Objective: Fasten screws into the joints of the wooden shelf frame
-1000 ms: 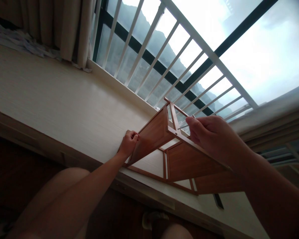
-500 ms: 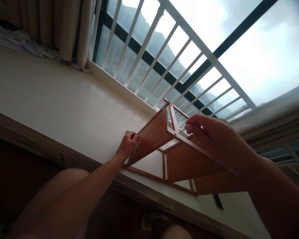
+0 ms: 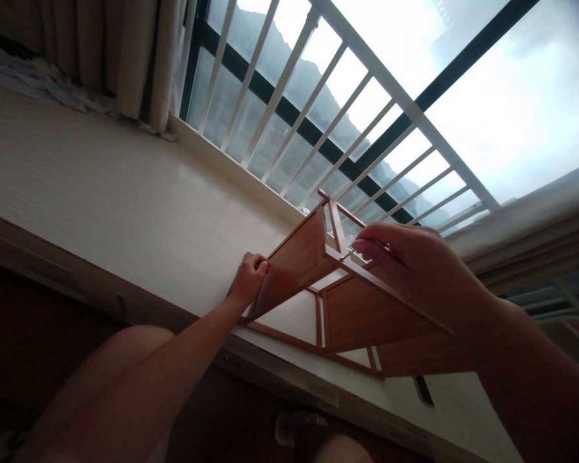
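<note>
A small brown wooden rack [image 3: 357,308] with panels and thin frame bars lies tilted on the pale window ledge [image 3: 125,206]. My left hand [image 3: 249,276] is closed on the lower left edge of its side panel [image 3: 296,260]. My right hand [image 3: 415,270] is above the upper frame bar, fingers pinched around a thin metal tool [image 3: 361,249] whose tip meets the corner where a screw sits.
White window bars [image 3: 318,122] run behind the rack, with bright sky and hills beyond. Beige curtains [image 3: 120,51] hang at the upper left, crumpled paper beneath them. My bare knees [image 3: 135,347] are below the ledge edge. A dark strip lies on the ledge at the right.
My right hand has shifted slightly left and its fingers have closed tighter around the thin tool at the frame corner. The left hand and rack have stayed put.
</note>
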### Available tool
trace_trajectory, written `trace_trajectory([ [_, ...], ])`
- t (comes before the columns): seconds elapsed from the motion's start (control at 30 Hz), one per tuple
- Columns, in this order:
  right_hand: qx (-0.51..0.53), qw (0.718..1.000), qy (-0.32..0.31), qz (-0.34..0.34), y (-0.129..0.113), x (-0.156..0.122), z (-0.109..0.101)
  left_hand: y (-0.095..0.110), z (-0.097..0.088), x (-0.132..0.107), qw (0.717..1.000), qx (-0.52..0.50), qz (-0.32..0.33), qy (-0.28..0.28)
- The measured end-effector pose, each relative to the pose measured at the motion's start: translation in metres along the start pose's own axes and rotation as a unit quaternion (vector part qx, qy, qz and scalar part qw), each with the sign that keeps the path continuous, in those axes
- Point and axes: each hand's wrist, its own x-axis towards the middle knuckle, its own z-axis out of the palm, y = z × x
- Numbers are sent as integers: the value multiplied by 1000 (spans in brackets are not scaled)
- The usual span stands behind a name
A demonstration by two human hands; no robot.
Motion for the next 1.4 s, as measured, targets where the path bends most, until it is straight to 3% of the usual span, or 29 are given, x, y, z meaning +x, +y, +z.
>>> trace_trajectory([
  [0.67,0,1000,21,-17,-2,-5,4,2,-1,0,1000,3,0,-4],
  [1.0,76,997,-2,31,-6,-1,4,0,-1,-1,1000,5,3,-5],
  [1.4,47,998,10,37,-3,-4,3,-1,-1,-1,1000,2,7,-10],
])
